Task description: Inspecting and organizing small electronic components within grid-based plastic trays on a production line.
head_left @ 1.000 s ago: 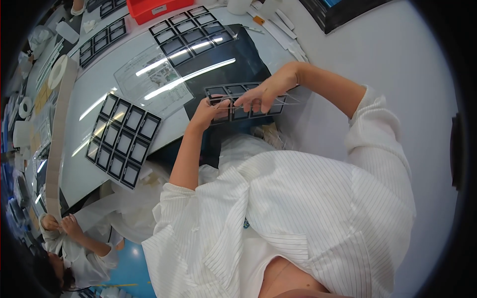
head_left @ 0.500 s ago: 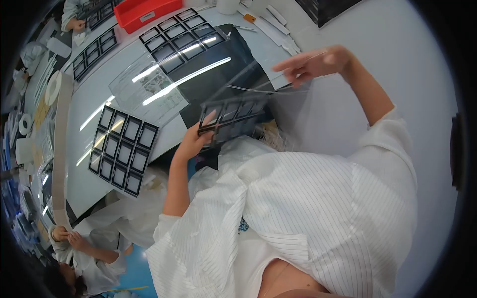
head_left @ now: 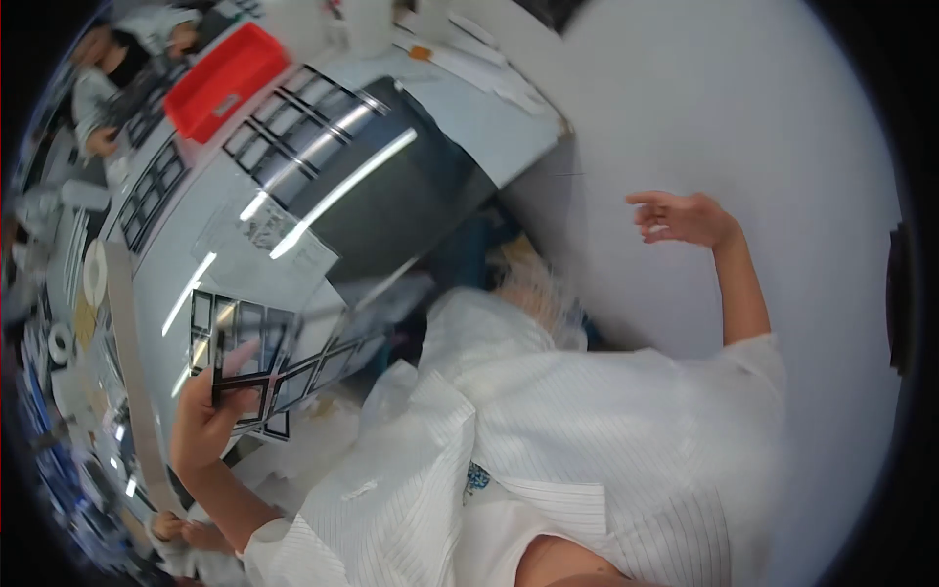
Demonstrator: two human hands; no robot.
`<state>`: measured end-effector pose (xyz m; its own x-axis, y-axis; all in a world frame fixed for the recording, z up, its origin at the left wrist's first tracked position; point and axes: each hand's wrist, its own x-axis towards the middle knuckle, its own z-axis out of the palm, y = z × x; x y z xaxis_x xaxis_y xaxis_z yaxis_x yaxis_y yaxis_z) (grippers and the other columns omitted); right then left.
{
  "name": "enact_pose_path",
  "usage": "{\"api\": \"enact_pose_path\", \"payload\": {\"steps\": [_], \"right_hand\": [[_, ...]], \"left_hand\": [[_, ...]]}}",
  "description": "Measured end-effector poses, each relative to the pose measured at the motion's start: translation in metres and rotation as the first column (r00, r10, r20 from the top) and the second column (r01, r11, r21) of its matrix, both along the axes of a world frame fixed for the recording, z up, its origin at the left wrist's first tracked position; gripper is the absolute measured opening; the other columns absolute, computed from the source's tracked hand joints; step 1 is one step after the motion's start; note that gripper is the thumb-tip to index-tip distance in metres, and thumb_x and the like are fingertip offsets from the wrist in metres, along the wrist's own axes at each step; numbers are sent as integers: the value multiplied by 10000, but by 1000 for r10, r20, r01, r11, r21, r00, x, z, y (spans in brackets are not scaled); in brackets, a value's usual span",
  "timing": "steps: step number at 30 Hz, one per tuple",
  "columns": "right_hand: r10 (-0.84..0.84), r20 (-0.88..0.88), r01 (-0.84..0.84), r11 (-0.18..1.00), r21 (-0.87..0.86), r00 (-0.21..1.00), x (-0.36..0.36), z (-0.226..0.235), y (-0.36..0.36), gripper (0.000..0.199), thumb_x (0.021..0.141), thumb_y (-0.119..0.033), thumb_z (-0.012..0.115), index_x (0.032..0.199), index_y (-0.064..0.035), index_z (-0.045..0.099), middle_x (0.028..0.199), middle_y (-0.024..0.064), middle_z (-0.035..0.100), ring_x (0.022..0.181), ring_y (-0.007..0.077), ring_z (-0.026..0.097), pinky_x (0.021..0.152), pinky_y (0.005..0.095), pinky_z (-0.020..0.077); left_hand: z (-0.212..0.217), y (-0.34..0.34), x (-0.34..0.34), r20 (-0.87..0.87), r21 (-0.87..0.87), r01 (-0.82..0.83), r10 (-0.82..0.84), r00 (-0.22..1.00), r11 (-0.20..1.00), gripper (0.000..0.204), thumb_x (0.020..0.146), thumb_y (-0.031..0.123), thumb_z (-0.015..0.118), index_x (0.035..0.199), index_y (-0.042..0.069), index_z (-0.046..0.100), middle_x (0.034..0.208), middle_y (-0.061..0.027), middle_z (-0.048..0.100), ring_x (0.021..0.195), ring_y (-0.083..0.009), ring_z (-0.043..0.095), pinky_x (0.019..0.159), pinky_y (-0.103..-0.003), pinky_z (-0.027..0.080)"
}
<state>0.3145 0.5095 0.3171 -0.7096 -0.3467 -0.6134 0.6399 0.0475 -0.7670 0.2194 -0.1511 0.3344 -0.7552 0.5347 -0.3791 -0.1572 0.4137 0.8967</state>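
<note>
My left hand (head_left: pixel 207 423) grips the edge of a clear sheet of black-bordered windows (head_left: pixel 318 374), its thumb and fingers closed around one end. The held sheet is tilted and blurred by motion. Behind it, a similar panel of black frames (head_left: pixel 201 311) lies on the table, partly hidden. Away to the right, my right hand (head_left: pixel 688 219) is raised over the pale floor with its fingers apart and nothing visible in them. Between the hands, a dark mat (head_left: pixel 391 210) lies on the table beside a clear printed sheet (head_left: pixel 279 233).
Another framed panel (head_left: pixel 256 152) rests at the far side near a red bin (head_left: pixel 223 86). A pale strip (head_left: pixel 134 367) and a white roll (head_left: pixel 95 269) line the left edge. Co-workers' hands show at lower left (head_left: pixel 174 528) and upper left (head_left: pixel 102 142).
My left hand has carried the framed sheet left and toward me, over the panel on the table. My right hand has moved right and away from the table. The view has shifted.
</note>
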Motion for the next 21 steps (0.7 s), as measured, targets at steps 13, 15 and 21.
{"api": "enact_pose_path", "payload": {"steps": [13, 15, 21], "right_hand": [[438, 44, -125, 159, 979, 898, 205, -347, -138, 1028, 598, -513, 779, 1390, -20, 345, 1368, 283, 376, 1276, 425, 352, 1063, 499, 288], [249, 232, -270, 130, 954, 940, 179, -365, -145, 965, 639, -512, 773, 1381, -42, 373, 1347, 253, 426, 1251, 425, 393, 1058, 510, 292], [-17, -826, 351, 910, 220, 563, -67, -115, -183, 813, 743, -450, 757, 1354, -25, 432, 1396, 122, 453, 1270, 250, 454, 1063, 361, 334]], "left_hand": [[37, 81, -23, -246, -52, 115, -124, 961, 992, 417, 907, 0, 551, 1305, -72, 448, 1211, -185, 599, 922, -134, 646, 709, -231, 549], [37, 91, -21, -173, -41, 88, -93, 980, 995, 418, 907, -7, 543, 1310, -64, 449, 1164, -163, 621, 886, -121, 640, 699, -229, 537], [42, 136, -19, -149, -275, 240, -288, 946, 931, 437, 870, 6, 578, 1301, 54, 532, 746, -15, 593, 613, -106, 443, 578, -235, 388]]}}
